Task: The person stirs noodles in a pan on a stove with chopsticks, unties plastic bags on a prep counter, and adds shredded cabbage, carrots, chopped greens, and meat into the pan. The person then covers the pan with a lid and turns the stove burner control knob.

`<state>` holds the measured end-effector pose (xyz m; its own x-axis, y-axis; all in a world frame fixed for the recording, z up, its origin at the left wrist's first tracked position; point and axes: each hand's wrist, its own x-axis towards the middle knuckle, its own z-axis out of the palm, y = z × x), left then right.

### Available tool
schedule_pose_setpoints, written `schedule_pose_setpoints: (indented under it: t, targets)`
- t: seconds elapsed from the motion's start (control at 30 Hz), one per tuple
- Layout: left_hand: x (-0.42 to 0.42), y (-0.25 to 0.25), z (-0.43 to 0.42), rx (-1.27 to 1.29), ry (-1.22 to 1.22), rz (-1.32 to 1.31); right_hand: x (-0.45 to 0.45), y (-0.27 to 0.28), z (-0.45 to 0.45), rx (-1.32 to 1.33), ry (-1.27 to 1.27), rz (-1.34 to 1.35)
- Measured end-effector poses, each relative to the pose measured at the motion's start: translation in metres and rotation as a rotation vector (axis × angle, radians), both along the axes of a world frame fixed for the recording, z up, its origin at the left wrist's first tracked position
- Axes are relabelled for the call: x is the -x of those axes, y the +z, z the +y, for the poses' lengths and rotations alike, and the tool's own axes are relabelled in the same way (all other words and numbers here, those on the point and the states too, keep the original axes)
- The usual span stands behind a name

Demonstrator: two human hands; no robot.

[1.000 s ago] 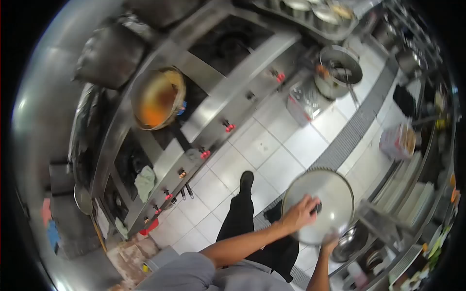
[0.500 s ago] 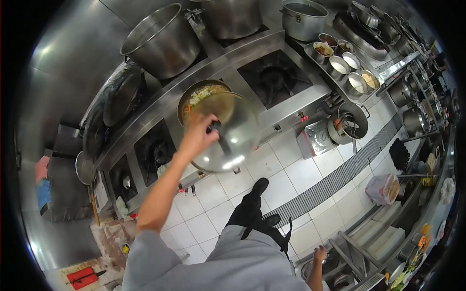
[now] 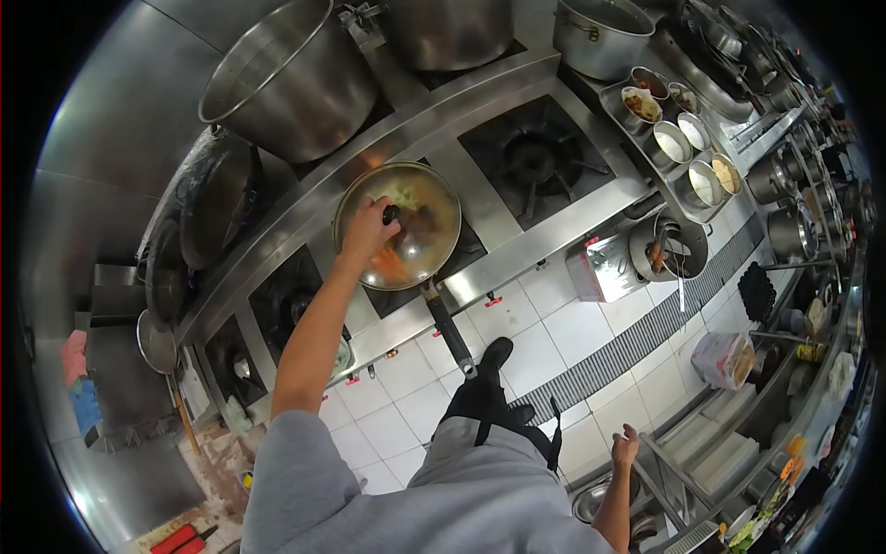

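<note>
My left hand grips the black knob of a clear glass lid. The lid rests over a frying pan on the stove, and blurred orange and green food shows through the glass. The pan's long black handle points toward my body, past the stove's front edge. My right hand hangs at my side near the lower shelving, holding nothing, its fingers apart.
A bare burner lies to the right of the pan. Large steel stockpots stand behind it. A tray of containers sits at the right end. A pot with utensils stands beside a metal tin.
My left hand has brought the lid up and away from me, from partly off the pan to over it. My right hand has risen slightly and its fingers have spread.
</note>
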<state>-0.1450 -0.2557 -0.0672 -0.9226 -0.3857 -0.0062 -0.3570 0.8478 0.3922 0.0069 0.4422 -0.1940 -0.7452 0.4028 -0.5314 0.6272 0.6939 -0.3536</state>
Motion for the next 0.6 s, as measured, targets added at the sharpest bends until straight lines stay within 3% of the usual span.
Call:
schedule_pose_setpoints:
  t: [0.07,0.27,0.4,0.47,0.53,0.6]
  targets:
    - [0.002,0.0,-0.001,-0.008,-0.008,-0.006,-0.004,-0.019,0.009,-0.03,0.111,0.031]
    - [0.004,0.0,-0.004,-0.017,0.002,-0.062,-0.023,-0.045,0.033,-0.016,0.104,-0.011]
    - [0.006,0.0,0.0,0.054,0.0,-0.087,-0.033,-0.026,0.04,0.06,-0.002,0.028]
    - [0.005,0.005,0.004,0.098,-0.011,-0.117,-0.033,-0.003,0.034,-0.194,0.054,0.048]
    - [0.003,0.011,0.014,0.506,-0.074,0.091,-0.039,-0.001,0.047,-0.212,0.028,0.107]
    - [0.007,0.027,0.027,0.468,-0.051,0.239,-0.051,-0.009,0.069,-0.258,0.084,0.333]
